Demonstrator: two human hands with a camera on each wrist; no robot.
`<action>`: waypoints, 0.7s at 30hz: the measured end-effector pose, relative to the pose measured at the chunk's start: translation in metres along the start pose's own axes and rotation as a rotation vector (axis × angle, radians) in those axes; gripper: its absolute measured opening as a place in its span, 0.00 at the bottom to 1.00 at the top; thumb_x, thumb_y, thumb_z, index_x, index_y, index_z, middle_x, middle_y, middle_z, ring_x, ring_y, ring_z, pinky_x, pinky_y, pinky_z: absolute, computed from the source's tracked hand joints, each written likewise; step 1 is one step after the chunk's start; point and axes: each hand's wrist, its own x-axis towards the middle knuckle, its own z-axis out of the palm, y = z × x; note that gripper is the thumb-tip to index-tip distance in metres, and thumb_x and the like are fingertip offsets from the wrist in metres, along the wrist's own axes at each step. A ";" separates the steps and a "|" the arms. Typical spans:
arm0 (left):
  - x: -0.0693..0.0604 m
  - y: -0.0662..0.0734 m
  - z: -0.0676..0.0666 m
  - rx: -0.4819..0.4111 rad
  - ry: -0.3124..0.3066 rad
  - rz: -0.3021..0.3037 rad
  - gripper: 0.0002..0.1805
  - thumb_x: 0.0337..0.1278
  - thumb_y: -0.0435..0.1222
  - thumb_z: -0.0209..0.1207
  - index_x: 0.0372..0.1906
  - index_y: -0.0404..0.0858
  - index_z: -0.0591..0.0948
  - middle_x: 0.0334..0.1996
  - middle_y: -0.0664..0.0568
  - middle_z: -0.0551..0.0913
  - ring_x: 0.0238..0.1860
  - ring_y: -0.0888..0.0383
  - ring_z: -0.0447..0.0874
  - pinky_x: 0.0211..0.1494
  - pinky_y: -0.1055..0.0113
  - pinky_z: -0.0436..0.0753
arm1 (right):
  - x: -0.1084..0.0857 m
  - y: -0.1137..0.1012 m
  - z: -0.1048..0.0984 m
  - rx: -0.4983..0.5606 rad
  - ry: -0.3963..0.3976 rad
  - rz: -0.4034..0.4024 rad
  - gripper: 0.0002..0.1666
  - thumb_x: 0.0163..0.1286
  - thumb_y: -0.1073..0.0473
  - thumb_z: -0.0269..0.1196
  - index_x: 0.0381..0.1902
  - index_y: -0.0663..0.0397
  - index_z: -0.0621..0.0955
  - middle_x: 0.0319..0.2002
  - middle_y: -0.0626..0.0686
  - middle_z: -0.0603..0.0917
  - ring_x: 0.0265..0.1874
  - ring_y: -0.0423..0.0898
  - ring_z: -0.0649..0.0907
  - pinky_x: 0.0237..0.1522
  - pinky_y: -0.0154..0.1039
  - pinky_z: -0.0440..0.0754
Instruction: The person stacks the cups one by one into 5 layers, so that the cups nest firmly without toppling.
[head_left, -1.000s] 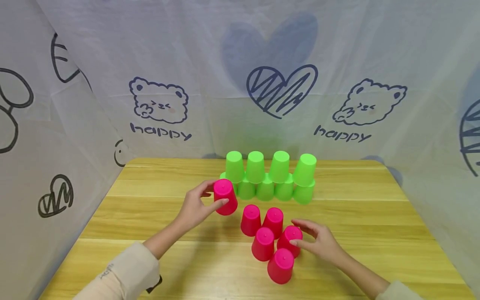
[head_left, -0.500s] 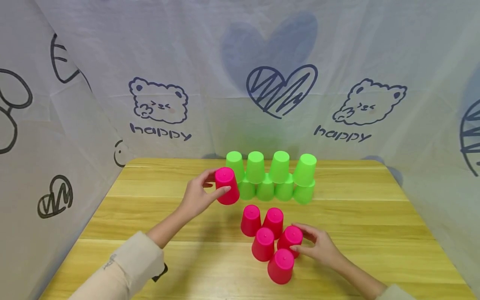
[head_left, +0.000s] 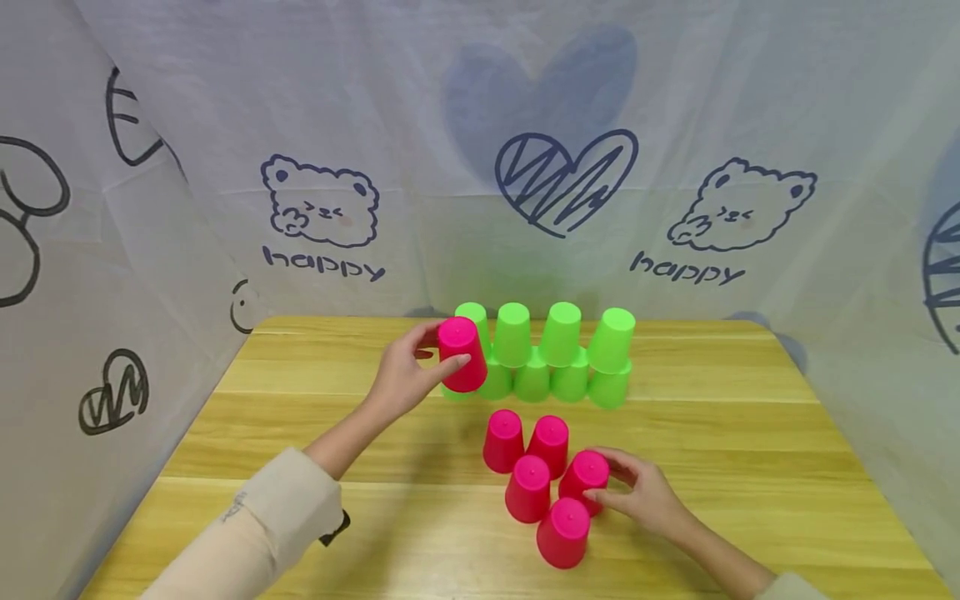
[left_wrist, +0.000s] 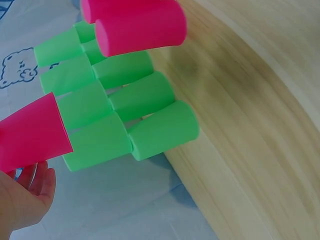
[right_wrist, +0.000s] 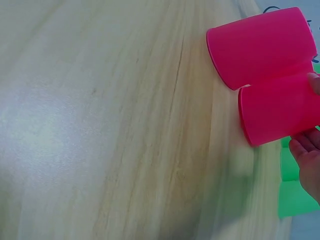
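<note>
My left hand [head_left: 405, 375] grips an upside-down pink cup [head_left: 462, 354], thumb across its near side and fingers behind. It holds that cup in the air before the left end of the green cups [head_left: 532, 379]. In the left wrist view the held cup [left_wrist: 35, 135] overlaps the upper green row. My right hand [head_left: 648, 500] holds another upside-down pink cup [head_left: 584, 477] between thumb and fingers, at the right of the pink group. The same cup [right_wrist: 277, 110] shows in the right wrist view, its rim at or near the tabletop.
Several more upside-down pink cups [head_left: 528, 490] stand close together beside the right hand's cup. Behind them the green cups form two stacked rows, the upper row [head_left: 513, 333] resting on the lower. A printed cloth [head_left: 420, 167] hangs past the back edge of the wooden table [head_left: 750, 467].
My left hand has lifted its pink cup higher and slightly to the right. My right hand has closed in on its cup, which has shifted a little rightward.
</note>
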 end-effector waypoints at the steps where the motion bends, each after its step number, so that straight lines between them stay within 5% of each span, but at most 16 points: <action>1: 0.002 0.001 0.001 -0.012 0.002 -0.003 0.28 0.48 0.36 0.67 0.56 0.34 0.73 0.48 0.42 0.81 0.49 0.48 0.79 0.51 0.53 0.80 | 0.000 -0.001 -0.001 -0.005 0.004 0.000 0.29 0.54 0.64 0.69 0.53 0.70 0.75 0.46 0.65 0.82 0.44 0.24 0.78 0.49 0.24 0.78; 14: 0.018 0.011 0.005 -0.075 0.055 0.004 0.28 0.49 0.36 0.66 0.56 0.33 0.73 0.49 0.41 0.81 0.49 0.48 0.79 0.52 0.55 0.80 | 0.013 -0.018 -0.020 -0.083 0.077 -0.035 0.27 0.54 0.65 0.68 0.52 0.69 0.76 0.44 0.62 0.83 0.42 0.24 0.78 0.47 0.23 0.78; 21: 0.026 0.016 0.008 -0.099 0.074 0.013 0.27 0.49 0.36 0.66 0.56 0.33 0.73 0.49 0.41 0.81 0.49 0.48 0.79 0.52 0.54 0.80 | 0.022 -0.028 -0.030 -0.056 0.136 -0.071 0.27 0.53 0.68 0.68 0.51 0.70 0.76 0.40 0.32 0.80 0.40 0.25 0.78 0.46 0.21 0.77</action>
